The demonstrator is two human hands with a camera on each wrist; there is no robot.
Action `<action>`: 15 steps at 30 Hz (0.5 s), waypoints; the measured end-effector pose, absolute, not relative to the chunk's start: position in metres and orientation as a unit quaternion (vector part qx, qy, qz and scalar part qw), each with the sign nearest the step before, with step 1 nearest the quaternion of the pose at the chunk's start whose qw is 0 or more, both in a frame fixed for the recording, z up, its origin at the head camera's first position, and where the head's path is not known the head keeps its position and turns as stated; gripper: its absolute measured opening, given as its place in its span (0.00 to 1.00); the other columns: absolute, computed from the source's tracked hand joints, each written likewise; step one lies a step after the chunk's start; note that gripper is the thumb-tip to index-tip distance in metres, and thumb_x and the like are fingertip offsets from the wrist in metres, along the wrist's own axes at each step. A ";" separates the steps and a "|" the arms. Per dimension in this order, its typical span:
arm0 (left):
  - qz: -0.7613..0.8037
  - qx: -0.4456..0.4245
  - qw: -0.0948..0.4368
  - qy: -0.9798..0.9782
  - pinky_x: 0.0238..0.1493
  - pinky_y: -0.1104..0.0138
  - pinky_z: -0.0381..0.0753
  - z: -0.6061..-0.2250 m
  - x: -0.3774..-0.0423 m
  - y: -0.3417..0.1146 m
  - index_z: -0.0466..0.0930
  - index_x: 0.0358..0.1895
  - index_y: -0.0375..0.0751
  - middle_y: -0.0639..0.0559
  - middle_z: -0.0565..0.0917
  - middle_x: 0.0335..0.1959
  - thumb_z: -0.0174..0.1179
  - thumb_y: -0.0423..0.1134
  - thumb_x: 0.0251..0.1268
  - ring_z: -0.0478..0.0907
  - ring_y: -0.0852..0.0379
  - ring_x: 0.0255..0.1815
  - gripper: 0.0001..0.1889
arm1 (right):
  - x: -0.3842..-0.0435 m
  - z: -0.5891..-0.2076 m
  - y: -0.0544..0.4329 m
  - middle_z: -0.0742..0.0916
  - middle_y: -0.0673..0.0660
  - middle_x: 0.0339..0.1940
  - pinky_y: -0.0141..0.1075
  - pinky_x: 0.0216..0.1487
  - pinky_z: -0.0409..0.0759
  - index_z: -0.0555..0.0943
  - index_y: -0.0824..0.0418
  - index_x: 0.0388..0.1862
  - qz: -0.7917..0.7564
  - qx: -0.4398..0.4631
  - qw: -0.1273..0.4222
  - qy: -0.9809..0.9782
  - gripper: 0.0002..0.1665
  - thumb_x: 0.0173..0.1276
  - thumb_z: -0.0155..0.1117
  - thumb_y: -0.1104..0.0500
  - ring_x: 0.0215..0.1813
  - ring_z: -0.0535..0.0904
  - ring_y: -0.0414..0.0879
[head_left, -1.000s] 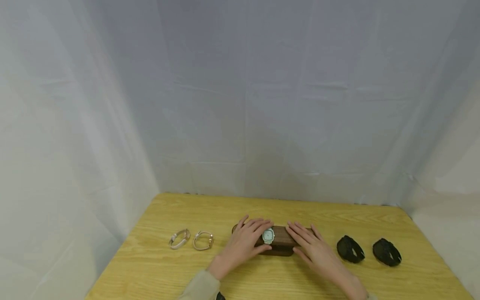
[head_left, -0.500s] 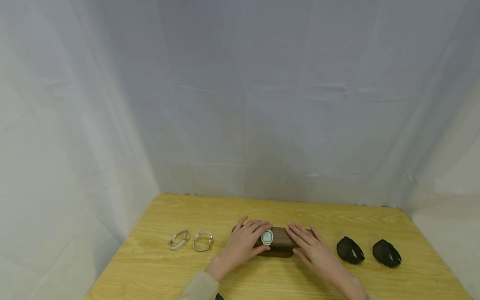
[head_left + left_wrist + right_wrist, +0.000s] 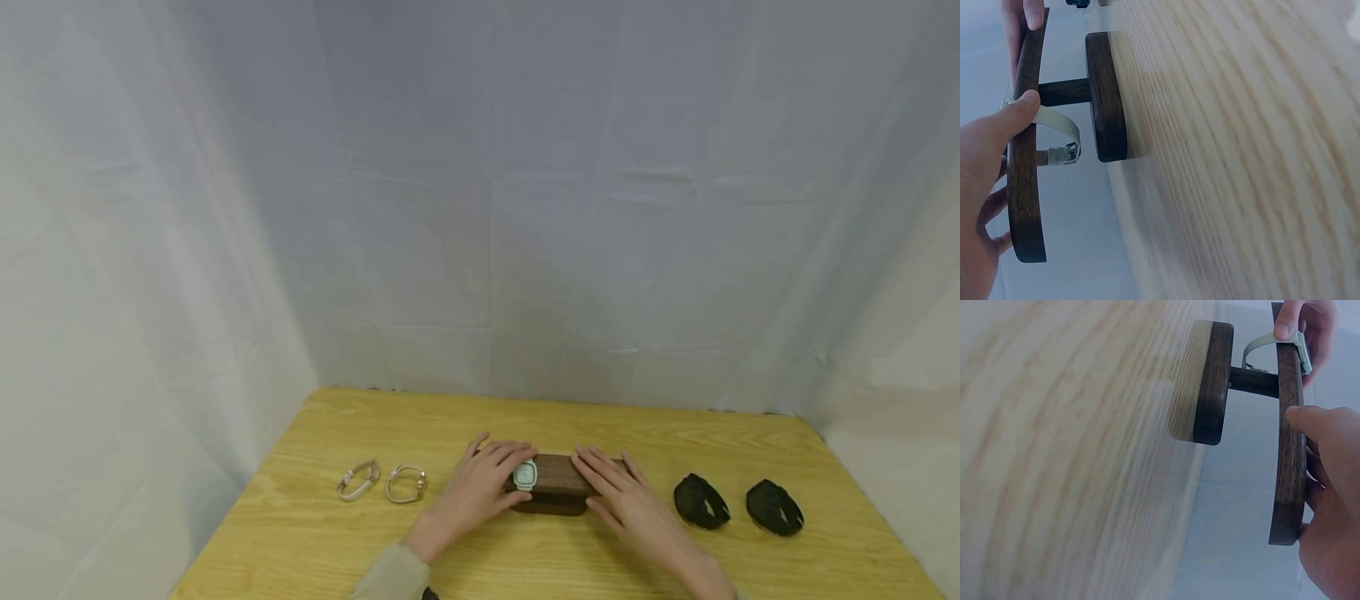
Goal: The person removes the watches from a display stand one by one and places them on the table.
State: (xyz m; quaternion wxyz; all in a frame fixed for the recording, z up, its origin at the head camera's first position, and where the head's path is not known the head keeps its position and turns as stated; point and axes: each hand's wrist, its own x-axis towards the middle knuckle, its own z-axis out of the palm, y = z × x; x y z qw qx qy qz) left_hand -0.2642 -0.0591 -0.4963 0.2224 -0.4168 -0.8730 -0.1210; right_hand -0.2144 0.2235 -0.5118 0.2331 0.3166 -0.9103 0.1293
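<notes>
A dark wooden watch stand, a bar on a short post and flat base, stands on the table. A pale green wristwatch is looped round the bar, its buckled strap hanging beneath. My left hand holds the watch against the bar, thumb on the strap at the front edge and fingers over the back. Farther right, my right hand grips the bar, thumb on its near edge and fingers behind it. The fingers are partly hidden by the bar in the wrist views.
Two light-strapped watches lie on the wooden table left of the stand. Two black looped items, which look like watches, lie at the right. A pale curtain hangs behind and along both sides.
My left hand has slid slightly leftward along the bar, and the pale green watch has moved left with it. The right hand keeps its place on the stand.
</notes>
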 end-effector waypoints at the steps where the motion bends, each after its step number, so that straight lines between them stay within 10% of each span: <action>1: -0.123 -0.417 0.221 -0.873 0.73 0.44 0.66 -0.496 -0.264 -0.060 0.75 0.68 0.49 0.53 0.80 0.65 0.72 0.54 0.60 0.77 0.54 0.64 0.34 | -0.214 -0.512 0.223 0.73 0.57 0.76 0.31 0.80 0.25 0.67 0.56 0.78 0.129 0.316 0.233 -0.911 0.43 0.66 0.73 0.57 0.75 0.69 0.55; 15: -0.129 -0.419 0.231 -0.869 0.73 0.44 0.67 -0.495 -0.265 -0.074 0.76 0.67 0.48 0.53 0.81 0.63 0.73 0.54 0.58 0.78 0.54 0.63 0.34 | -0.212 -0.510 0.222 0.72 0.56 0.77 0.40 0.84 0.34 0.65 0.55 0.79 0.129 0.305 0.225 -0.916 0.43 0.68 0.71 0.56 0.76 0.68 0.54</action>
